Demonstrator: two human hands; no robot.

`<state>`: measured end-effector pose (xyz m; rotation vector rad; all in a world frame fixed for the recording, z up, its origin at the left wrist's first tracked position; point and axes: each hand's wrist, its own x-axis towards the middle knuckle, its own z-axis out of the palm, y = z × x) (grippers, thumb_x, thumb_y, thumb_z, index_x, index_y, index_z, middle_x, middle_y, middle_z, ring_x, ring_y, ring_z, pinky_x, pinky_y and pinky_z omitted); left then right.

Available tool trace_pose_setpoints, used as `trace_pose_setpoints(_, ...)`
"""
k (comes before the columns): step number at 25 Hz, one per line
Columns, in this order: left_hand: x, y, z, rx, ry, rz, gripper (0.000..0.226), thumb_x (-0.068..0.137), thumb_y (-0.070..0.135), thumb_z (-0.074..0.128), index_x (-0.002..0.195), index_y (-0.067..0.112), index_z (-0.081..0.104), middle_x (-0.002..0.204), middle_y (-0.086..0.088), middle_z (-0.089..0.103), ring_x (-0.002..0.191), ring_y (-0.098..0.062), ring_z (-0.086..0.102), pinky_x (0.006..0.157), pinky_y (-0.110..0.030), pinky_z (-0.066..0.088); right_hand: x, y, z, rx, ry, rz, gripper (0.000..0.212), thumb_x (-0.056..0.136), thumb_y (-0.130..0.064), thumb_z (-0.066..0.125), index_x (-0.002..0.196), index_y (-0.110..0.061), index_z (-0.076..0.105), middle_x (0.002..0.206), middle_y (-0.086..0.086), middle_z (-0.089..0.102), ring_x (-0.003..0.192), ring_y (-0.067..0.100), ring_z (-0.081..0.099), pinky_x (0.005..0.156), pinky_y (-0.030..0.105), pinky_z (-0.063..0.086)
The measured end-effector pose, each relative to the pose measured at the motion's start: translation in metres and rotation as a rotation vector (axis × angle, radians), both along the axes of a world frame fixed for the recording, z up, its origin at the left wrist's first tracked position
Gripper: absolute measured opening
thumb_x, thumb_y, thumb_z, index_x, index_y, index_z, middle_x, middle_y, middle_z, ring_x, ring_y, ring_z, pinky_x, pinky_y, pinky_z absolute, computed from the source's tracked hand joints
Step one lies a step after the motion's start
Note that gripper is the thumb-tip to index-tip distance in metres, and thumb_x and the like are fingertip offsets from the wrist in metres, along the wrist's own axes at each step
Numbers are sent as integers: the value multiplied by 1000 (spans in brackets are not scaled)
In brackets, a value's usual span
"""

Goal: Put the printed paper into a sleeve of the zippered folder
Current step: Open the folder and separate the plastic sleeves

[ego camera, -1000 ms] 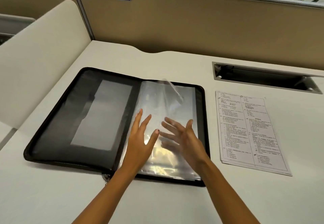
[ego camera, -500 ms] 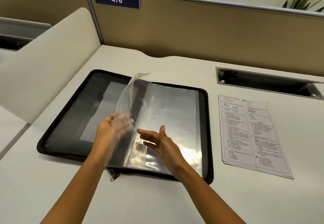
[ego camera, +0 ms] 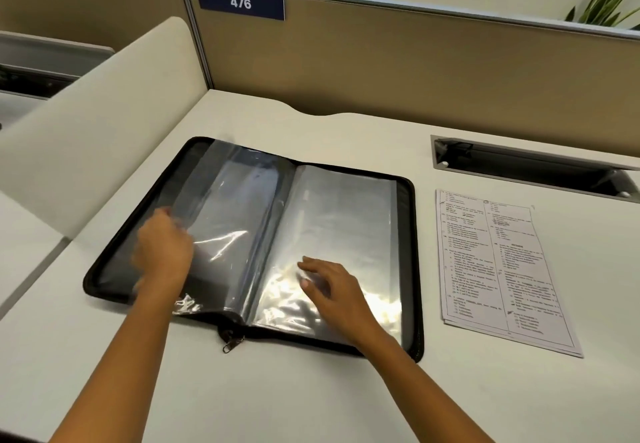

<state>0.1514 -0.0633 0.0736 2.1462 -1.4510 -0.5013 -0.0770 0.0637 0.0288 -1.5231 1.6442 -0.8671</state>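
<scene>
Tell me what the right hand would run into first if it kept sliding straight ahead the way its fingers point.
Probably nothing solid: the right hand lies flat on the right-side clear sleeve, fingers aimed up-left, so it would slide toward the folder's centre fold.

The left hand (ego camera: pixel 162 252) is smeared by motion blur, so whether its fingers pinch the clear sleeve (ego camera: pixel 228 220) cannot be told. The print on the paper (ego camera: pixel 498 269), well right of the right hand's fingertips (ego camera: pixel 304 271), is too small to be read. Both forearms are cut off by the lower edge.
</scene>
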Motion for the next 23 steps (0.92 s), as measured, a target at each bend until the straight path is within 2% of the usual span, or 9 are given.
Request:
trace_pose_setpoints(2, -4, 4, -7, -162, -180, 13, 50, 88, 10, 57, 135, 0, 42, 137, -27, 43, 122, -47, 44, 102, -56, 36, -11, 1, -10, -3, 181, 17, 36, 95, -26, 53, 131, -21, 54, 143, -6, 48, 135, 10, 36, 112, 27, 31)
trace_pose_setpoints(3, -12, 8, -8, -205, -162, -47, 53, 90, 15, 56, 137, 0, 38, 142, -25, 38, 126, -45, 41, 105, -55, 35, -16, 1, -15, -6, 209, 11, 36, 96, -25, 52, 132, -20, 53, 144, -6, 45, 137, 10, 32, 113, 25, 27)
trace_pose_setpoints(5, -39, 25, -17, -164, -94, -329, 55, 96, 32, 47, 141, 6, 32, 151, -19, 28, 134, -40, 36, 108, -53, 37, -29, -4, -20, -34, 232, -25, 36, 96, -23, 51, 131, -18, 53, 146, -4, 43, 139, 12, 29, 112, 24, 23)
trace_pose_setpoints(8, -75, 48, -43, -12, -269, -724, 73, 91, 59, 17, 151, 17, 16, 161, -6, 2, 147, -27, 9, 118, -49, 9, -58, -30, -22, -33, 357, -69, 41, 95, -20, 51, 136, -15, 47, 151, 3, 36, 141, 21, 25, 115, 32, 21)
trace_pose_setpoints(10, -80, 52, -60, 21, -354, -751, 81, 85, 66, 1, 152, 21, 8, 162, -2, -6, 148, -22, -3, 118, -49, -2, -85, -59, -21, 24, 452, -90, 50, 96, -23, 49, 144, -13, 35, 156, 7, 25, 144, 25, 17, 118, 36, 14)
trace_pose_setpoints(14, -57, 48, -80, -13, -487, -730, 96, 73, 71, -24, 151, 21, -2, 161, -4, -4, 149, -23, -2, 118, -47, -3, -136, -106, -19, 146, 553, -128, 67, 96, -38, 48, 149, -10, 18, 159, 9, 11, 147, 28, 3, 119, 38, 6)
trace_pose_setpoints(17, -49, 49, -82, -45, -474, -763, 91, 79, 71, -19, 151, 21, 5, 160, -2, 2, 148, -24, 3, 118, -42, -2, -151, -118, -19, 100, 547, -75, 71, 93, -39, 55, 149, -12, 20, 157, 12, 20, 146, 29, 12, 118, 40, 13)
trace_pose_setpoints(20, -53, 49, -82, -50, -403, -736, 83, 84, 68, -7, 152, 21, 7, 161, -2, 4, 148, -23, 1, 118, -42, -4, -146, -115, -20, -75, 547, 6, 63, 90, -25, 62, 145, -14, 33, 144, 13, 44, 136, 29, 36, 111, 35, 27)
trace_pose_setpoints(23, -63, 54, -74, -56, -219, -694, 87, 84, 70, -4, 152, 19, 12, 161, -1, 8, 148, -20, 0, 118, -39, -7, -127, -101, -8, -24, 220, -60, 49, 87, -40, 62, 132, -24, 50, 117, -5, 64, 114, 17, 59, 89, 20, 43)
